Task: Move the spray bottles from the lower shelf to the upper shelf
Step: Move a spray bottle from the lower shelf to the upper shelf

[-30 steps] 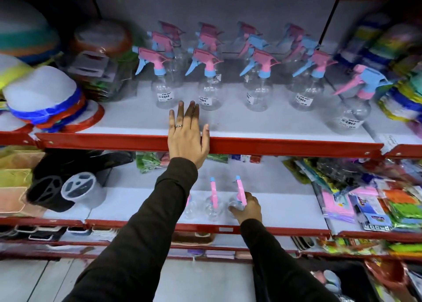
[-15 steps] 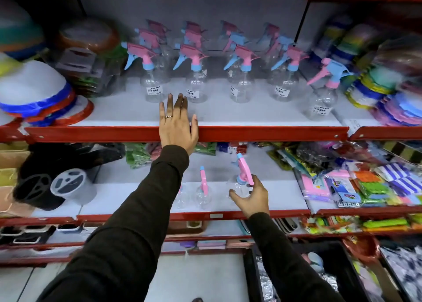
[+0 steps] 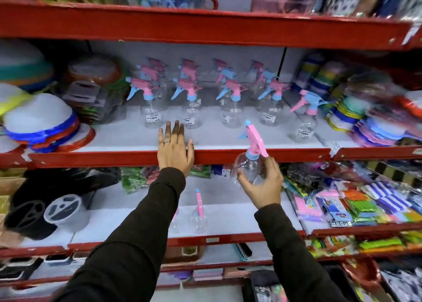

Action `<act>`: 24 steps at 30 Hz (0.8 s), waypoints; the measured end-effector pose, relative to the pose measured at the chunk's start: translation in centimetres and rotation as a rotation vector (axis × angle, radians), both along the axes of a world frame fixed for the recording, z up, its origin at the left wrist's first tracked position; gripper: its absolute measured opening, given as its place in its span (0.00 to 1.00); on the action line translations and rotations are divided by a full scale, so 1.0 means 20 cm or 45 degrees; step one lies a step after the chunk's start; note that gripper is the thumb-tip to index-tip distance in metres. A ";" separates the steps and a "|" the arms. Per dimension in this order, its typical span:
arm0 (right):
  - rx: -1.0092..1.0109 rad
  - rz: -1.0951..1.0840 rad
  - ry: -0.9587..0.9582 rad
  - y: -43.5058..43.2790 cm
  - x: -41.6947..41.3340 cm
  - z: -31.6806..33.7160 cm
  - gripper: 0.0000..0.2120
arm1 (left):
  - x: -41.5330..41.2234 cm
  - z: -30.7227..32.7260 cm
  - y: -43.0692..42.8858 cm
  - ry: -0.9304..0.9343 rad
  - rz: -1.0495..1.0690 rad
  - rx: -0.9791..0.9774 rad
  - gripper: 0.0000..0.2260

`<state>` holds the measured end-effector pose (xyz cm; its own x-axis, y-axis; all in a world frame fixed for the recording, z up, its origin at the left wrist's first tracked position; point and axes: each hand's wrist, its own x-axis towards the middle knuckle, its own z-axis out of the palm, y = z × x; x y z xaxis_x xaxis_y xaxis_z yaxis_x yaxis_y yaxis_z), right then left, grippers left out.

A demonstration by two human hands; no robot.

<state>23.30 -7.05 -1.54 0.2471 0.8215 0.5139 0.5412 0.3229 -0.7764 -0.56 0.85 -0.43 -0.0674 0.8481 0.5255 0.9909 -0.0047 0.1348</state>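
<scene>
- One spray bottle point(image 3: 251, 164) was held in the right hand point(image 3: 262, 187), the clear body cupped from below and behind by curled fingers, the pink trigger head tilted up and to the left, level with the red lip of the upper shelf point(image 3: 228, 139).
- The bottle was carried in the air, just in front of that lip and not yet set down; the step in hand was judged to be the lift and placement onto the upper shelf.
- The left hand point(image 3: 174, 148) was laid flat over the shelf edge, fingers spread and pointing inward, nothing gripped; a ring was seen on one finger.
- A bare strip of white shelf was seen in front of the front row of bottles point(image 3: 191, 103), between the left hand and a lone blue-headed bottle point(image 3: 304, 119) to the right; that gap was judged the natural landing spot.
- For a clean placement, the base would best be raised clear of the red lip before being moved inward, since a low base could be caught on the edge.
- The bottle would best be righted before release; being empty and light, it was judged easy to topple, and the standing row behind could be knocked.
- The nozzle would ideally be turned to match the row, whose triggers were pointed left.
- On the lower shelf point(image 3: 239, 217), at least one more bottle point(image 3: 199, 215) was seen standing, with what looked like another partly hidden behind the left sleeve; the task was judged unfinished.
</scene>
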 end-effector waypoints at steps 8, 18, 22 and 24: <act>0.084 -0.025 0.063 0.23 -0.05 0.29 0.28 | 0.00 -0.01 0.00 -0.034 -0.029 0.058 0.29; -0.215 0.010 0.058 0.52 -0.07 0.27 0.28 | 0.00 -0.01 0.00 -0.036 -0.019 0.061 0.29; -0.236 0.019 0.046 0.54 -0.06 0.26 0.28 | 0.00 -0.02 0.00 -0.044 -0.021 0.081 0.29; -0.232 0.015 0.039 0.54 -0.06 0.26 0.31 | 0.00 -0.02 0.00 -0.035 -0.016 0.079 0.29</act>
